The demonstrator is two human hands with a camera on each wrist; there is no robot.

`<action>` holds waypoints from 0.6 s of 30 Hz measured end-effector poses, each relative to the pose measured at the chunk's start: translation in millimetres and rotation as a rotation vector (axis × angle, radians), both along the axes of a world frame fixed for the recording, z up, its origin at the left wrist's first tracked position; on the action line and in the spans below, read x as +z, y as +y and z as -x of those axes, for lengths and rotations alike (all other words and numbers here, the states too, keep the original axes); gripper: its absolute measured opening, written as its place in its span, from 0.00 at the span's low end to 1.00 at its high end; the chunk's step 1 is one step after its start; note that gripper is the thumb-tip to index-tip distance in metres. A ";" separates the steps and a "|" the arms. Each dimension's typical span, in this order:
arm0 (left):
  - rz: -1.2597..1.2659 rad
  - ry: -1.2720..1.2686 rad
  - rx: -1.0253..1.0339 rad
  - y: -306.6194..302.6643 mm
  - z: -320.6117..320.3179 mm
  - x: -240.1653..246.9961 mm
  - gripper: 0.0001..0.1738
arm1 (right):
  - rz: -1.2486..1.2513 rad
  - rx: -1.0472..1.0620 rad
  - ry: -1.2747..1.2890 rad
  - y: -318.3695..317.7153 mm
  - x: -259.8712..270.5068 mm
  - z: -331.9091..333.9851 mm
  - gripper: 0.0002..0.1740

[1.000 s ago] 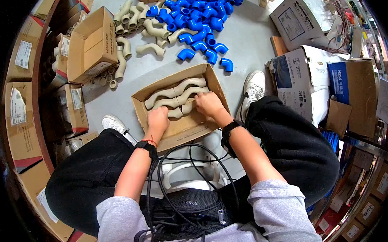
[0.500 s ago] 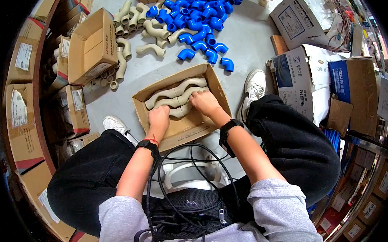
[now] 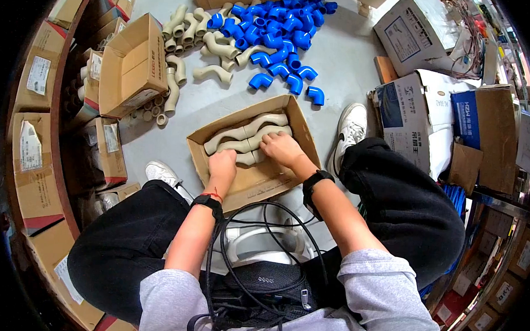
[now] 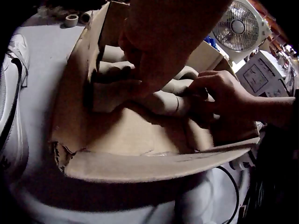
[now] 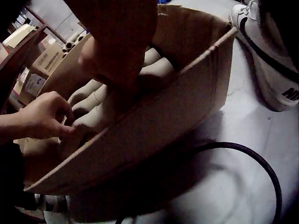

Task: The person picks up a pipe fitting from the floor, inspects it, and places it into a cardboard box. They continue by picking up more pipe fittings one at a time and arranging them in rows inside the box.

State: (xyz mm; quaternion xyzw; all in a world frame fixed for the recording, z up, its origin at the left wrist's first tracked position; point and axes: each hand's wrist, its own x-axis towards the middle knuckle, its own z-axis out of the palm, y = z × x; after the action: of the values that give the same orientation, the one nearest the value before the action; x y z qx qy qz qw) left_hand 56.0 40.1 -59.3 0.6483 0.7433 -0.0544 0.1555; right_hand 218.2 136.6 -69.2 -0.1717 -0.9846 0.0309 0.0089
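An open cardboard box (image 3: 306, 132) on the floor between my feet holds a few beige S-shaped pipe fittings (image 3: 243, 132) laid side by side. My left hand (image 3: 222, 163) grips the left end of the nearest fitting (image 4: 161, 101), fingers curled over it. At that fitting's other end, my right hand (image 3: 280, 147) pinches it with curled fingers (image 4: 198, 91). The right wrist view shows my right hand (image 5: 117, 51) over the fittings and my left hand (image 5: 44, 116) low in the box (image 5: 154, 121).
Blue elbow fittings (image 3: 277, 24) and loose beige fittings (image 3: 208, 44) lie heaped on the floor beyond the box. An open carton (image 3: 133, 65) stands at the left, and printed cartons (image 3: 415, 113) at the right. A white stool (image 3: 261, 242) and cables sit under me.
My right hand has slid a little left along the fittings, closer to my left hand. The left hand stays on the same fitting. My head has shifted slightly.
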 end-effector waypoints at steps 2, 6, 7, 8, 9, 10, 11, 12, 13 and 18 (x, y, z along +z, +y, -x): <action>-0.036 -0.033 0.004 -1.2 1.0 -2.0 0.01 | 0.002 0.010 0.003 0.1 -0.5 -1.7 0.05; -0.083 -0.054 -0.002 -2.1 2.7 -5.4 0.02 | -0.021 -0.014 -0.012 -1.7 2.5 -0.9 0.04; -0.085 -0.057 -0.002 -2.2 2.6 -4.9 0.02 | -0.027 -0.019 -0.011 -2.5 1.4 -0.9 0.04; -0.087 -0.061 -0.002 -2.5 2.5 -4.3 0.02 | -0.032 -0.017 -0.005 -2.8 0.4 -1.3 0.04; -0.089 -0.065 -0.001 -2.6 2.4 -3.4 0.02 | -0.038 -0.014 0.002 -2.9 0.8 -1.6 0.04; -0.087 -0.063 -0.003 -2.8 2.6 -3.6 0.02 | -0.043 -0.012 0.008 -3.1 1.1 -1.7 0.04; -0.085 -0.062 -0.005 -3.1 2.8 -4.3 0.02 | -0.043 -0.009 0.011 -3.2 1.5 -1.6 0.04; -0.083 -0.060 -0.006 -3.3 2.9 -4.7 0.02 | -0.042 -0.007 0.014 -3.5 1.9 -1.6 0.04; -0.081 -0.066 -0.007 -3.7 3.0 -5.1 0.02 | -0.041 -0.005 0.017 -3.8 2.2 -1.6 0.04; -0.041 -0.019 -0.049 -3.4 3.7 -4.1 0.04 | -0.039 0.005 0.016 -5.1 4.8 -1.7 0.04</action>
State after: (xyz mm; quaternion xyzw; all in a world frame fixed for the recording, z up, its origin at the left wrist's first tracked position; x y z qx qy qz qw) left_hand 52.3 36.7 -63.5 0.6699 0.7266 -0.0369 0.1478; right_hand 219.9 131.6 -64.4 -0.1689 -0.9853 0.0132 0.0202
